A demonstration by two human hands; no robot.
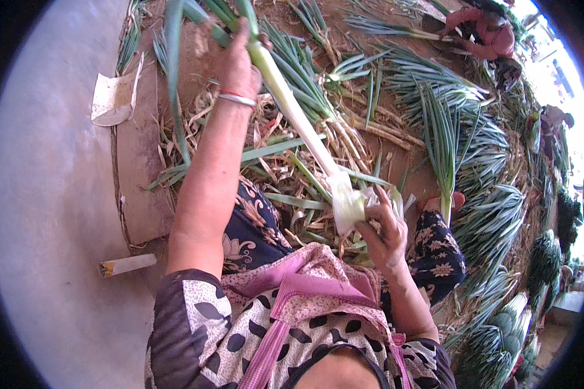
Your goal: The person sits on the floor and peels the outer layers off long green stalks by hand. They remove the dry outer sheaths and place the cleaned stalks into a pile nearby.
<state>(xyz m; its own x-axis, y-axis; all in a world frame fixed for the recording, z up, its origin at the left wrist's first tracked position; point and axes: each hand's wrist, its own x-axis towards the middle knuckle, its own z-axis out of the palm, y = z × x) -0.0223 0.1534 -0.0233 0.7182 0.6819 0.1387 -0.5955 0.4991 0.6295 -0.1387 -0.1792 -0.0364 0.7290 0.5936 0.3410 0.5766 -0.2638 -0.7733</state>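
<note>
My left hand (243, 68), with a red string and a silver bangle at the wrist, grips a long green onion (297, 107) near the base of its green leaves. The white stalk slants down to the right, towards my lap. Near its root end, my right hand (384, 231) pinches a pale outer layer (348, 202) that hangs loose around the stalk. Below the stalk lies a litter of dry husks and cut leaves (301, 219). A bunch of green onions (338, 121) rests on the ground just beyond it.
Rows of green onion bundles (486, 204) line the right side. One bundle (443, 160) stands by my right knee. A co-worker (486, 34) sits at the upper right. On the left are a broken white container piece (114, 97) and a white tube-like object (126, 265).
</note>
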